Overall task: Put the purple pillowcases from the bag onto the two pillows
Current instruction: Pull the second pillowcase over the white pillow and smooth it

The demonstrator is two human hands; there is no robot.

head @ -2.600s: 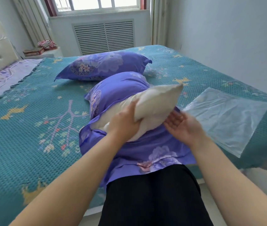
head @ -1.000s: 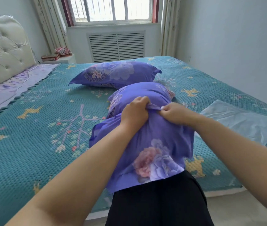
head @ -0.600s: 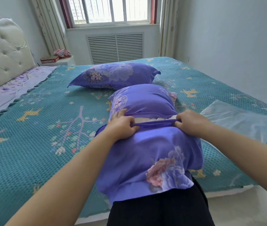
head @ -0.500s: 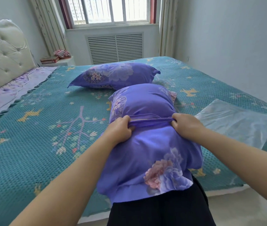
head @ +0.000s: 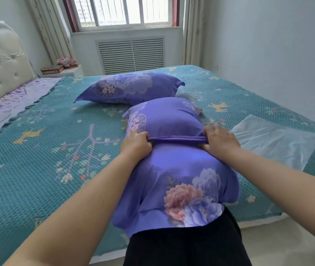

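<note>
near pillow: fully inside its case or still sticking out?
Inside. No white pillow shows on the near pillowcase; left hand and right hand grip its flap edge, stretched across the middle.

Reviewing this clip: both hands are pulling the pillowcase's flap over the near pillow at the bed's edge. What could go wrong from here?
1. The near pillow overhangs the bed edge against the person's legs; stepping back could let it slide to the floor.
2. The left hand and right hand stretch the flap taut; one grip slipping could leave it bunched, the opening uncovered.
</note>
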